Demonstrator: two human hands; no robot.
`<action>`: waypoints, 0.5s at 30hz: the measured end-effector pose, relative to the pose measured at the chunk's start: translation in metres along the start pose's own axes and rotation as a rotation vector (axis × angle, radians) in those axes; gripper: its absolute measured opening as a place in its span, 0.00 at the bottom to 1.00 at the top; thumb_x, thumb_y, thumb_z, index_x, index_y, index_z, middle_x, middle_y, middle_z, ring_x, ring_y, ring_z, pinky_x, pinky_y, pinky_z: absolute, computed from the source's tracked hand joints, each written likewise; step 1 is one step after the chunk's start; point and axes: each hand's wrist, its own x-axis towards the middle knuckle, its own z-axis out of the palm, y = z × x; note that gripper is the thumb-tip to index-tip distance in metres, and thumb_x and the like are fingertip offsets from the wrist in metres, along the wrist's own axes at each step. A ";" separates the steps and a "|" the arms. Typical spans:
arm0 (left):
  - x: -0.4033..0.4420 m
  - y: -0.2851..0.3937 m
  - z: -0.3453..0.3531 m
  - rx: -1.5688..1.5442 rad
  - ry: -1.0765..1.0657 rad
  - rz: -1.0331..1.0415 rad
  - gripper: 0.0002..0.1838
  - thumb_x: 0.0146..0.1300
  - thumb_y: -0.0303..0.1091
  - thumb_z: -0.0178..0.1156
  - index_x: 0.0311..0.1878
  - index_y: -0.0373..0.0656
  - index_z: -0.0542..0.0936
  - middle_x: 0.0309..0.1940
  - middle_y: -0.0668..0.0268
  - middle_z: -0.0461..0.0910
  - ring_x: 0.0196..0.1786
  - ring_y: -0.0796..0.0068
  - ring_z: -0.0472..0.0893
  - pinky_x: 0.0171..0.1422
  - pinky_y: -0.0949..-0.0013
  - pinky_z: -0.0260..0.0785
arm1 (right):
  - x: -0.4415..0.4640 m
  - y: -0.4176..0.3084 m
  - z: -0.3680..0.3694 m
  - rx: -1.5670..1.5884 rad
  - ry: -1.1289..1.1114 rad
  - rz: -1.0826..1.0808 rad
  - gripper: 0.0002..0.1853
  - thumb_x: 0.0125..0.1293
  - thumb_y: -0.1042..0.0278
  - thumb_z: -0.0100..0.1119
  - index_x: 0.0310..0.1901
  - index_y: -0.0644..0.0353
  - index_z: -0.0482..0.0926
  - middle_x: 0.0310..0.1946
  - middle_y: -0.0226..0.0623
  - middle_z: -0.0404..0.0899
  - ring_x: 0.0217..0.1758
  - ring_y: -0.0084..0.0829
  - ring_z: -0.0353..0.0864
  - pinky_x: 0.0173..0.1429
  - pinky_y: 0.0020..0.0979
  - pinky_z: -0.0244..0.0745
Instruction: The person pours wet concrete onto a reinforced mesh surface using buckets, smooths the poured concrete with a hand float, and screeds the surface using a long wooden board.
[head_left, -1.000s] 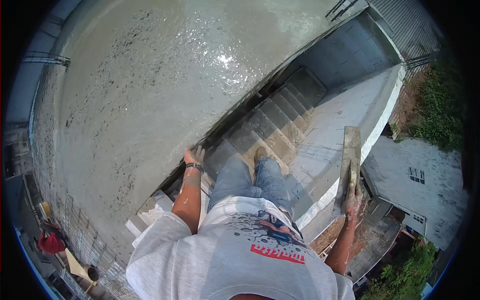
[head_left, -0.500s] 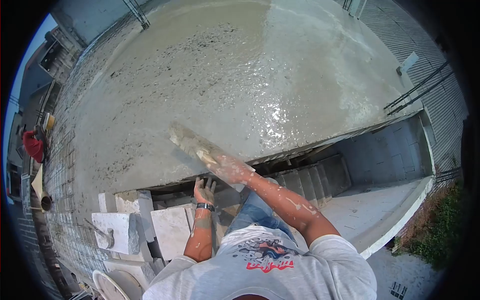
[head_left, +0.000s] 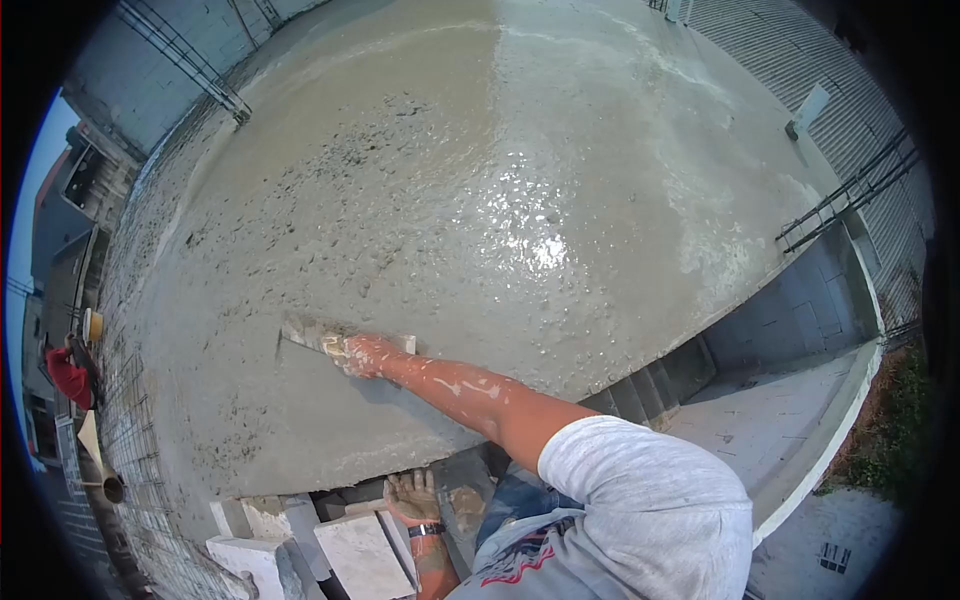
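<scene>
My right hand (head_left: 366,356) is closed on the handle of a long flat float (head_left: 312,332), which lies against the wet grey concrete slab (head_left: 420,230). The float's far end points left and its near end shows just past my wrist. My left hand (head_left: 411,495), wearing a dark wristband, rests at the slab's near edge with its fingers apart and nothing in it. Pale blocks (head_left: 365,555) stand just left of that hand.
Concrete stairs (head_left: 650,390) go down beside a block wall (head_left: 790,400) at the right. Steel bars (head_left: 850,200) stick out at the slab's right corner. A person in red (head_left: 68,375) is at the far left, near a rebar grid (head_left: 130,410).
My right arm has swung from my right side across to the slab, and the float now lies on the concrete. My left hand remains at the slab's edge while the view has turned.
</scene>
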 end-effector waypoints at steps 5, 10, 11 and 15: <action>-0.004 0.004 0.032 0.035 0.134 0.000 0.40 0.57 0.59 0.61 0.68 0.48 0.65 0.66 0.55 0.63 0.71 0.48 0.62 0.72 0.42 0.57 | 0.043 -0.043 -0.167 0.153 0.380 0.105 0.11 0.64 0.57 0.59 0.36 0.55 0.77 0.21 0.34 0.76 0.21 0.30 0.76 0.23 0.35 0.69; 0.006 0.008 0.056 0.008 0.224 -0.016 0.47 0.50 0.69 0.63 0.65 0.44 0.66 0.65 0.55 0.64 0.70 0.52 0.65 0.66 0.41 0.64 | 0.037 -0.057 -0.316 -0.367 0.635 0.076 0.18 0.56 0.54 0.62 0.42 0.58 0.77 0.41 0.45 0.82 0.49 0.47 0.81 0.51 0.44 0.75; 0.010 0.009 0.054 -0.022 0.239 -0.014 0.48 0.50 0.71 0.63 0.65 0.45 0.66 0.65 0.55 0.64 0.70 0.53 0.65 0.66 0.41 0.65 | 0.031 -0.062 -0.343 -0.461 0.670 0.107 0.19 0.59 0.53 0.61 0.45 0.58 0.78 0.46 0.45 0.81 0.53 0.47 0.80 0.55 0.43 0.74; 0.025 0.008 0.055 0.056 0.263 0.013 0.51 0.48 0.74 0.62 0.66 0.46 0.65 0.65 0.57 0.64 0.69 0.56 0.64 0.69 0.41 0.60 | -0.005 -0.068 -0.427 -0.497 0.833 0.200 0.23 0.60 0.50 0.60 0.53 0.55 0.79 0.53 0.47 0.80 0.60 0.47 0.77 0.62 0.43 0.72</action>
